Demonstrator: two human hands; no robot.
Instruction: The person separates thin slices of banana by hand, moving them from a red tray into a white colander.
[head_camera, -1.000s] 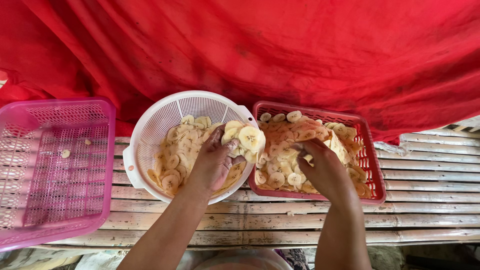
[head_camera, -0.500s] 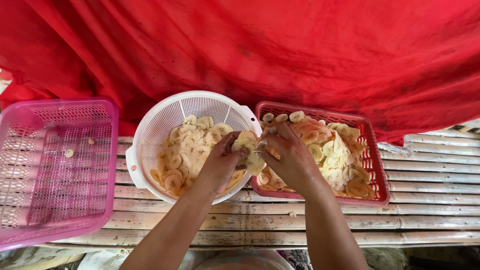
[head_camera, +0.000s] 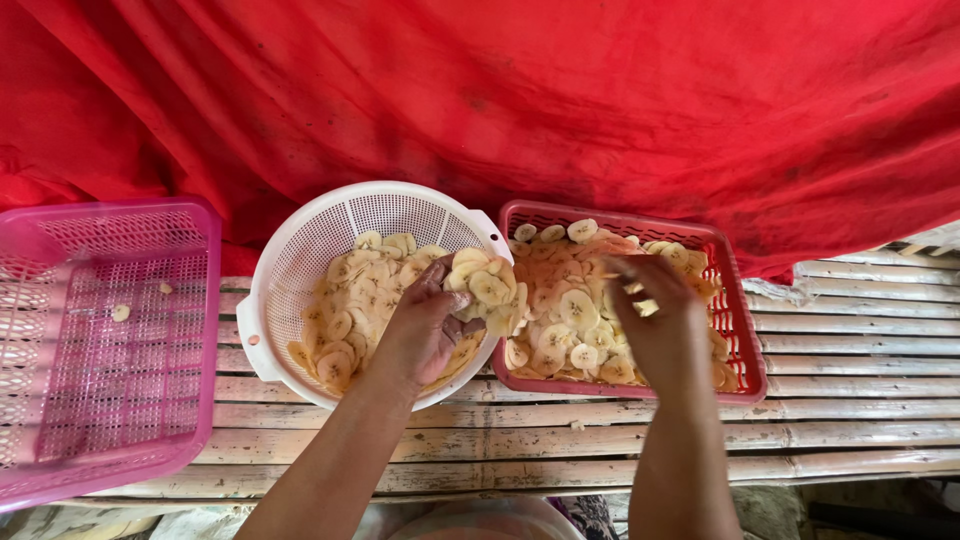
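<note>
White colander (head_camera: 300, 262), red basket (head_camera: 742, 330).

The red cloth (head_camera: 560, 110) hangs as a wall along the far side, closing off any reach beyond the three containers. The pink basket (head_camera: 205, 330), white colander (head_camera: 290, 260) and red basket (head_camera: 745, 340) stand in a row; colander and red basket touch, leaving no gap, while a narrow strip of slats shows between pink basket and colander. The near strip of the bamboo bench (head_camera: 860, 430) lies open, as does its right end beyond the red basket.
</note>
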